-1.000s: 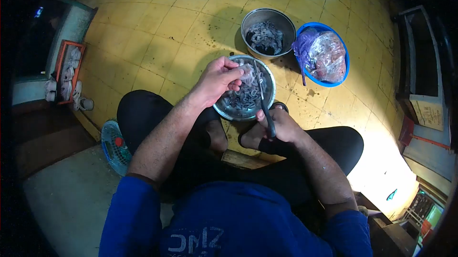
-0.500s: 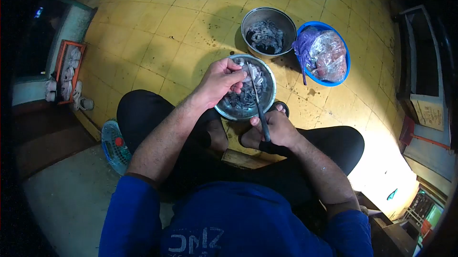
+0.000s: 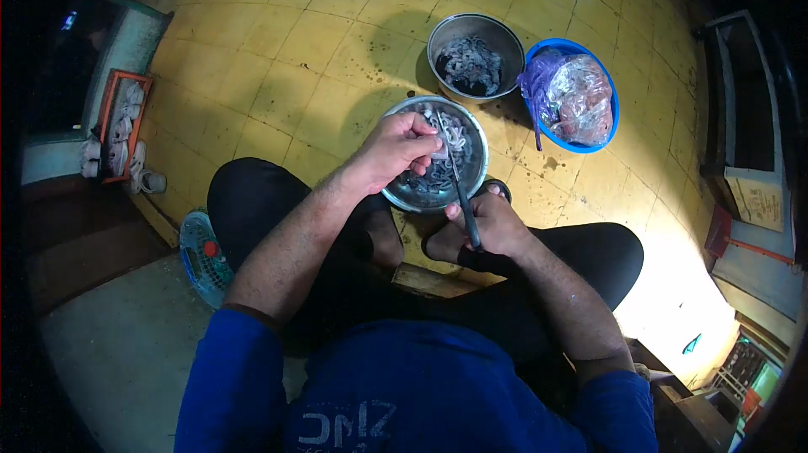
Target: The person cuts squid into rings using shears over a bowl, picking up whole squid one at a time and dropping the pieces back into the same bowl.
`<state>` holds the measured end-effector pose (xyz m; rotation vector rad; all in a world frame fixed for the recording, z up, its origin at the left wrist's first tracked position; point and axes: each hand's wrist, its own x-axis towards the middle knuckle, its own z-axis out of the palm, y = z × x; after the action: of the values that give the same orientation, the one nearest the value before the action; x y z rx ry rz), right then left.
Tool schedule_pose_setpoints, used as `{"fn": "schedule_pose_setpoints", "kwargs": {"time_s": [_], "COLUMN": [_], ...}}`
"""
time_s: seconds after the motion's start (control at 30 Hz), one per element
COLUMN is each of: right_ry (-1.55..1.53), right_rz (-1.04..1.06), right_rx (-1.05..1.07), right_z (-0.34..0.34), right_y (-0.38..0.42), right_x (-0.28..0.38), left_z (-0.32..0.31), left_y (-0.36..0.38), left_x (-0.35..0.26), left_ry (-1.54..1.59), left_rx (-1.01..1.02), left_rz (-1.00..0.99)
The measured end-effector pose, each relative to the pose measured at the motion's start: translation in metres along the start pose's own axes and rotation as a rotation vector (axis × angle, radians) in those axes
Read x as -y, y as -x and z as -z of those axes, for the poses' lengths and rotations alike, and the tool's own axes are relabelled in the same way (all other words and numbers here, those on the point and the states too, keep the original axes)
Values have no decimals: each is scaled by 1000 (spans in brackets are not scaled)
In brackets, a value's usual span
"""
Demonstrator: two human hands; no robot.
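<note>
Below me sits a metal bowl (image 3: 481, 169) holding pale and grey rings and strips that look like cut squid (image 3: 442, 174). Over its left side, my left hand (image 3: 396, 150) pinches a small pale piece of squid (image 3: 440, 150) between thumb and fingers. My right hand (image 3: 497, 224), at the bowl's lower right edge, is wrapped round the black handle of a pair of scissors (image 3: 465, 209). The scissors' thin blades point up and away over the bowl, close to the left fingertips. Part of the handle is hidden in my palm.
A larger metal pot (image 3: 432, 53) with pale squid-like pieces in dark liquid stands beyond the bowl. Right of it, a blue basin (image 3: 615, 108) holds plastic bags. A green-blue fan (image 3: 202, 259) lies by my left knee. An orange shoe rack (image 3: 107, 121) stands at far left.
My left hand has moved slightly right with the pale piece, nearer the scissors. My right hand and the scissors have shifted only a little; the bowl has moved slightly right.
</note>
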<state>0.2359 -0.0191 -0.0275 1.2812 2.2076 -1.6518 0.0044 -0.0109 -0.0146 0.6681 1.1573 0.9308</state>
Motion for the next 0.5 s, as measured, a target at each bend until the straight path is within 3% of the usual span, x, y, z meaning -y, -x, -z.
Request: {"fn": "schedule_pose_setpoints", "kwargs": {"time_s": [0.1, 0.2, 0.33, 0.4, 0.5], "right_ry": [4, -165, -182, -177, -187], "right_rz": [23, -53, -72, -57, 1], "right_rx": [-49, 42, 32, 8, 31], "right_z": [9, 19, 17, 14, 12], "right_y": [3, 5, 2, 0, -2], "right_x": [9, 16, 10, 3, 0], "left_z": [-1, -4, -2, 1, 2], "left_y": [2, 5, 0, -1, -1], "left_x": [-2, -4, 1, 2, 0], "left_ry": [43, -177, -98, 105, 124], "left_rx": [-8, 83, 19, -36, -53], "left_rz": [-31, 23, 57, -40, -57]}}
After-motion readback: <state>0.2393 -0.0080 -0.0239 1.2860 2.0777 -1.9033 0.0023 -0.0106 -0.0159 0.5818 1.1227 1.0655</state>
